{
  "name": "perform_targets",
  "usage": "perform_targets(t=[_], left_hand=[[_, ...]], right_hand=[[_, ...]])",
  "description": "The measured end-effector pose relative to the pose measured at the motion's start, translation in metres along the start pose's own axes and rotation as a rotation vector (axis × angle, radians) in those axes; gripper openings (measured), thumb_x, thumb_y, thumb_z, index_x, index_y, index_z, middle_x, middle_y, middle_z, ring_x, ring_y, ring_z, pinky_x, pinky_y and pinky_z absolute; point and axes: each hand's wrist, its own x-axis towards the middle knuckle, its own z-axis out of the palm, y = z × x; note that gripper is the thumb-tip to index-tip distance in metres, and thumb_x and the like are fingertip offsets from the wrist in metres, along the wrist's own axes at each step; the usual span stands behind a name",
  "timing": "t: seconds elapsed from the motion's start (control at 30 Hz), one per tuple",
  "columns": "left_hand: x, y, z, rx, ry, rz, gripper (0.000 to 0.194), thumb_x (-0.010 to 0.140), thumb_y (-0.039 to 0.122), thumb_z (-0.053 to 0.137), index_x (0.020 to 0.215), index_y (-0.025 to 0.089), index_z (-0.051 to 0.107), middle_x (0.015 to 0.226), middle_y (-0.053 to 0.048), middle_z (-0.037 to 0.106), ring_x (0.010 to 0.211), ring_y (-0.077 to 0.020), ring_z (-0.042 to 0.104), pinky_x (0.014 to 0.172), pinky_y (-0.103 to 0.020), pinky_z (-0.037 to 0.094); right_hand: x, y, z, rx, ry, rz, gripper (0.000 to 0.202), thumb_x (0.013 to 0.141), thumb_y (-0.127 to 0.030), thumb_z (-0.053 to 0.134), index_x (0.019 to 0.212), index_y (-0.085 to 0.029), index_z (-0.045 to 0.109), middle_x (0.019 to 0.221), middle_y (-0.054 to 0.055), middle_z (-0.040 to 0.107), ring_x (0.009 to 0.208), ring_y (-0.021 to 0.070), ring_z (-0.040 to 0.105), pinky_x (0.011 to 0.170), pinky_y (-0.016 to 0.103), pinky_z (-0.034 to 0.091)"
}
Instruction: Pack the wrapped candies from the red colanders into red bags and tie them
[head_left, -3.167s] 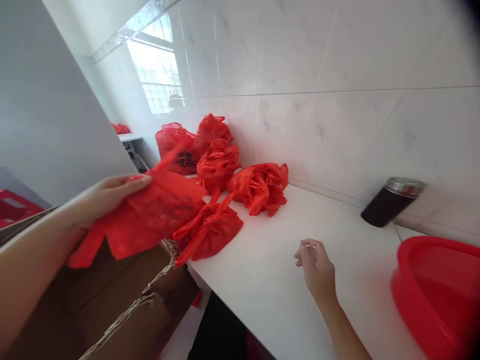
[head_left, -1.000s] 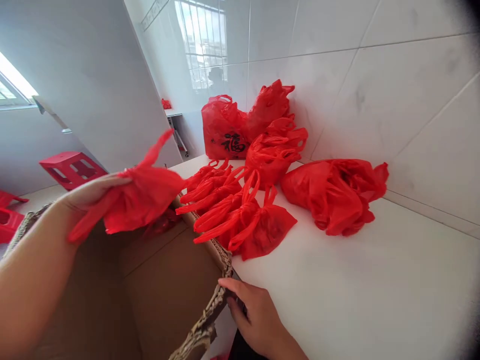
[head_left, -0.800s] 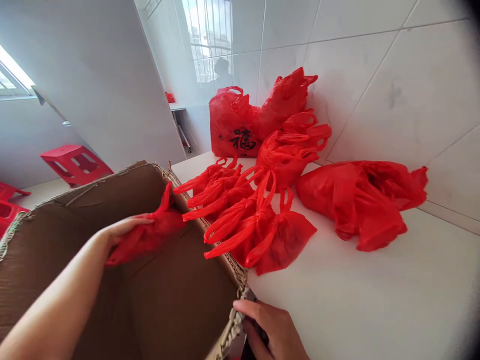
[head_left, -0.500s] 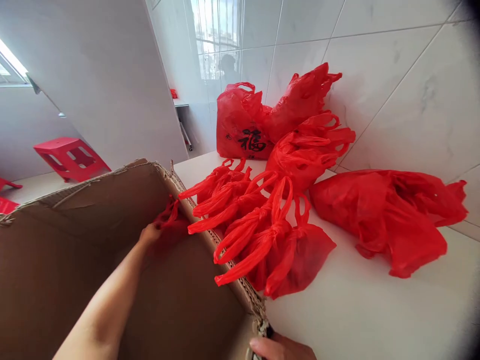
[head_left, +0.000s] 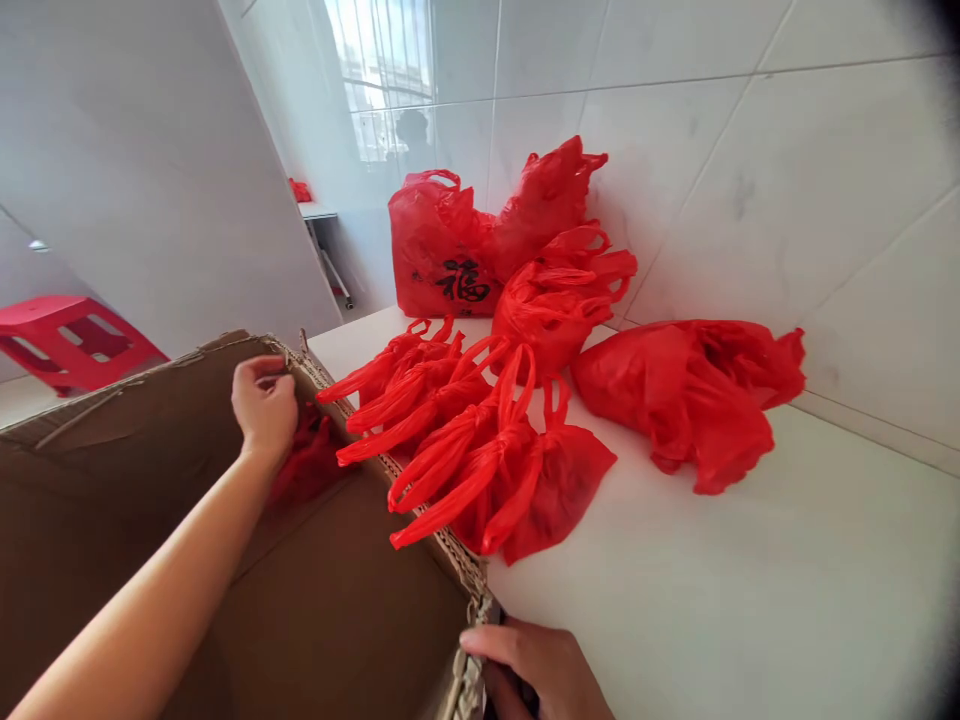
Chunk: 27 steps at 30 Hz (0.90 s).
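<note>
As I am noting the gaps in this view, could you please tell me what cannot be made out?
All in the head view:
- Contents of the tied red bags: hidden by their plastic.
- Part of the dim red bag inside the cardboard box: behind the left hand.
- The box's near end: cut off by the picture edges.
- The red item on the far shelf: too small.

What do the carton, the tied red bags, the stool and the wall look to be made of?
Carton: matte brown corrugated cardboard, fluting showing along its torn rim.
Tied red bags: thin, slightly translucent plastic film, by the creases and twisted handles.
Stool: probably smooth moulded plastic.
Wall: glossy tile, likely ceramic, with joint lines and a window reflection.
</note>
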Motion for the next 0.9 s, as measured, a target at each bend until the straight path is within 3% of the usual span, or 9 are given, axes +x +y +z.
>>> perform_targets(t=[0.1,0.17,0.23,0.3,0.43,0.53,0.7,0.77,0.9], left_hand=[[-0.037,0.096,-0.028,-0.100,-0.042,0.334,0.024,0.090,0.025,0.050,0.113,0.020,0.056,0.114,-0.004,0.061,0.097,-0.0156,0.057,0.092,-0.034,0.045],[-0.079,0.152,-0.041,-0.027,-0.164,0.717,0.017,0.089,0.031,0.053,0.098,0.024,0.065,0.101,-0.004,0.066,0.102,-0.0230,0.054,0.096,-0.044,0.037],[-0.122,0.192,-0.042,0.150,-0.312,0.980,0.024,0.090,0.039,0.050,0.092,0.023,0.069,0.098,-0.008,0.066,0.100,-0.0283,0.053,0.091,-0.050,0.034],[-0.154,0.214,-0.031,0.263,-0.437,1.060,0.035,0.085,0.050,0.055,0.082,0.019,0.071,0.096,-0.013,0.065,0.099,-0.0329,0.052,0.087,-0.053,0.034],[-0.177,0.229,-0.003,0.336,-0.599,0.973,0.022,0.074,0.036,0.072,0.074,0.014,0.073,0.102,-0.020,0.065,0.106,-0.0393,0.051,0.090,-0.055,0.033],[-0.168,0.237,-0.007,0.268,-0.674,0.933,0.014,0.076,0.029,0.067,0.081,0.018,0.074,0.101,-0.015,0.066,0.105,-0.0362,0.055,0.089,-0.053,0.038],[-0.117,0.234,-0.071,0.005,-0.855,0.772,0.030,0.088,0.041,0.046,0.099,0.023,0.067,0.096,-0.002,0.069,0.087,-0.0190,0.065,0.077,-0.033,0.052],[-0.093,0.220,-0.106,-0.389,-1.001,0.317,0.033,0.084,0.043,0.052,0.105,0.020,0.064,0.089,-0.002,0.070,0.081,-0.0215,0.068,0.075,-0.037,0.055],[-0.062,0.178,-0.157,-0.676,-0.704,-0.222,0.058,0.081,0.050,0.058,0.126,0.014,0.055,0.104,-0.005,0.071,0.100,-0.0310,0.066,0.085,-0.050,0.054]], right_hand=[[0.000,-0.006,-0.003,0.168,-0.025,0.049,0.037,0.087,-0.014,0.051,0.118,-0.032,0.059,0.089,-0.004,0.072,0.073,0.0104,0.067,0.070,0.018,0.050],[-0.002,-0.007,-0.004,0.208,-0.060,0.071,0.039,0.089,-0.014,0.049,0.122,-0.033,0.057,0.095,-0.004,0.071,0.078,0.0106,0.067,0.074,0.019,0.050],[-0.005,-0.006,-0.003,0.176,-0.072,0.078,0.041,0.089,-0.015,0.049,0.125,-0.033,0.055,0.097,-0.004,0.071,0.079,0.0119,0.066,0.074,0.021,0.049],[-0.007,-0.005,-0.002,0.132,-0.075,0.074,0.043,0.088,-0.016,0.049,0.127,-0.033,0.054,0.097,-0.003,0.070,0.079,0.0132,0.066,0.073,0.023,0.049],[-0.011,-0.005,-0.001,0.088,-0.063,0.056,0.045,0.087,-0.015,0.049,0.127,-0.033,0.054,0.091,-0.004,0.070,0.071,0.0131,0.064,0.070,0.023,0.049],[-0.012,-0.005,-0.001,0.094,-0.047,0.043,0.046,0.086,-0.014,0.049,0.128,-0.033,0.053,0.096,-0.004,0.071,0.076,0.0133,0.066,0.073,0.023,0.050],[-0.013,-0.005,-0.003,0.136,-0.050,0.047,0.046,0.088,-0.016,0.048,0.129,-0.035,0.053,0.104,-0.005,0.071,0.086,0.0138,0.068,0.080,0.024,0.051],[-0.014,-0.005,-0.004,0.159,-0.057,0.044,0.046,0.088,-0.016,0.048,0.130,-0.035,0.052,0.108,-0.005,0.071,0.091,0.0142,0.068,0.084,0.025,0.051],[-0.014,-0.003,-0.003,0.174,-0.076,0.041,0.046,0.089,-0.015,0.047,0.131,-0.034,0.050,0.110,-0.003,0.070,0.091,0.0145,0.068,0.084,0.027,0.052]])
